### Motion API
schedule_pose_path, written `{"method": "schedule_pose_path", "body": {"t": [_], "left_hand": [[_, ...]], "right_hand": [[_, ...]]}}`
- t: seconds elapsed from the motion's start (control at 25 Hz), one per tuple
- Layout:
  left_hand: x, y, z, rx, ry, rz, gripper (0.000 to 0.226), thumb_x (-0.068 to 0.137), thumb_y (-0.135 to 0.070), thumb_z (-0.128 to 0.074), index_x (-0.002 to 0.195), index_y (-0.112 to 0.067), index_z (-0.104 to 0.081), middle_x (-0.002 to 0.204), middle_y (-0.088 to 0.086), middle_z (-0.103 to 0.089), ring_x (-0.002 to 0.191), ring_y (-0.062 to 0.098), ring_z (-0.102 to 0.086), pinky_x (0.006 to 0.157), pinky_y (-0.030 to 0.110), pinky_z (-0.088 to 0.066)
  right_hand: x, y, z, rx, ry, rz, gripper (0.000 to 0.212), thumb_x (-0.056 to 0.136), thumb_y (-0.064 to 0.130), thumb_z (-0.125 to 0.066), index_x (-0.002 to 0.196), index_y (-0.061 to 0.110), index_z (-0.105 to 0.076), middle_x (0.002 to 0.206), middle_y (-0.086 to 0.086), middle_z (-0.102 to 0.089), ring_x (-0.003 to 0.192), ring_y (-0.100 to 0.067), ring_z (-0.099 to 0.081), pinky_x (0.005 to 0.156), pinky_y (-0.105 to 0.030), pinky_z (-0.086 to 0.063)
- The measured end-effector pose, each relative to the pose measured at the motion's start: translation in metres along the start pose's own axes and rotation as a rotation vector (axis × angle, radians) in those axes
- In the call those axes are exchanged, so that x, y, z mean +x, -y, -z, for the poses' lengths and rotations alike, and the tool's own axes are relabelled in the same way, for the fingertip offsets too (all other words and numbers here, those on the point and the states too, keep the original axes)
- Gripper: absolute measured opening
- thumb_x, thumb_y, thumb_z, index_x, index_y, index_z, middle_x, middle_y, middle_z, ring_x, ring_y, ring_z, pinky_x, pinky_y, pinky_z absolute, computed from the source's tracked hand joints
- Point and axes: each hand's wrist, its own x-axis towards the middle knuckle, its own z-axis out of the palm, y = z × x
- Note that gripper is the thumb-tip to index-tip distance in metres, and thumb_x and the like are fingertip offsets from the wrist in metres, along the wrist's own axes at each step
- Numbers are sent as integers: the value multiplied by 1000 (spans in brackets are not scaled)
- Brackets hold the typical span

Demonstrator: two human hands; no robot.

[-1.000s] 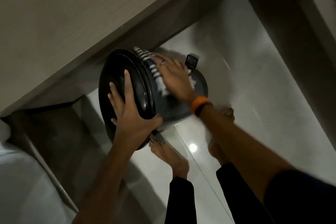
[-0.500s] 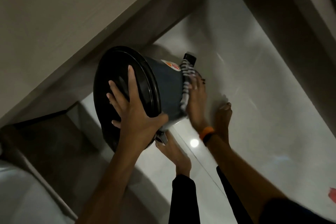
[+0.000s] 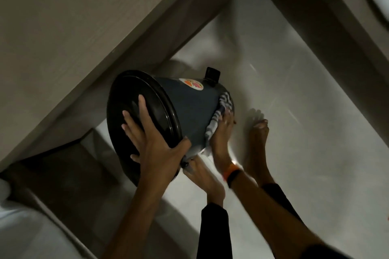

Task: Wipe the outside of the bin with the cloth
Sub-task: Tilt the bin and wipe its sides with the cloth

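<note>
A dark blue bin (image 3: 189, 109) with a black lid (image 3: 130, 111) is held tilted on its side above the floor, lid towards me. It carries a round sticker (image 3: 193, 84) and a black pedal (image 3: 212, 73) near its base. My left hand (image 3: 155, 149) spreads over the lid, thumb hooked on its rim. My right hand (image 3: 221, 132), with an orange band at the wrist, presses a striped cloth (image 3: 219, 111) against the bin's lower right side near the base.
A pale wooden cabinet face (image 3: 73, 27) runs along the left, close behind the bin. My bare feet (image 3: 256, 139) stand on glossy white floor tiles (image 3: 305, 132). A wooden bed frame (image 3: 326, 17) crosses the upper right. White fabric (image 3: 25, 233) lies at the lower left.
My right hand has slid the cloth from the bin's upper side, near the lid, down around to its lower right side by the base. The left hand stays on the lid.
</note>
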Motion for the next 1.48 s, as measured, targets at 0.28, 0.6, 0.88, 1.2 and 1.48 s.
{"method": "schedule_pose_path", "body": {"t": [0.28,0.6,0.88,1.2,1.48], "left_hand": [[3,9,-12,28,-92,-189,124,55,-53,-86,152,-44,-9,170,-1,11,157,29,10,119,70,-1],[-18,44,-37,511,-137,-336,138,62,-51,-87,159,-27,9,168,23,11,155,43,12,112,79,-19],[-6,11,-17,-17,-112,27,123,66,-19,-82,156,-43,-3,164,3,-29,146,30,-37,112,60,-41],[20,1,-6,-362,-156,273,104,56,-3,-72,149,-29,-35,105,-6,-65,98,18,-67,88,48,-60],[27,9,0,-345,-129,257,95,62,1,-75,145,-29,-40,101,-3,-62,107,31,-65,85,43,-58]], "right_hand": [[-45,0,5,396,93,1,90,95,62,-50,164,36,0,173,18,-9,156,7,-23,133,-46,-25],[13,29,32,517,179,-81,60,110,54,-29,162,25,-27,166,-5,-35,142,-21,-48,113,-28,-48],[-18,9,44,-488,126,704,51,106,53,-23,157,52,-22,176,5,-13,165,-20,-5,133,-50,3],[14,3,40,-717,25,608,61,107,58,-14,161,34,-31,175,-3,-21,164,-31,-13,131,-63,-6],[30,-16,69,-661,-71,504,53,108,44,-29,160,35,-28,172,-7,-27,161,-33,-23,127,-69,-19]]}}
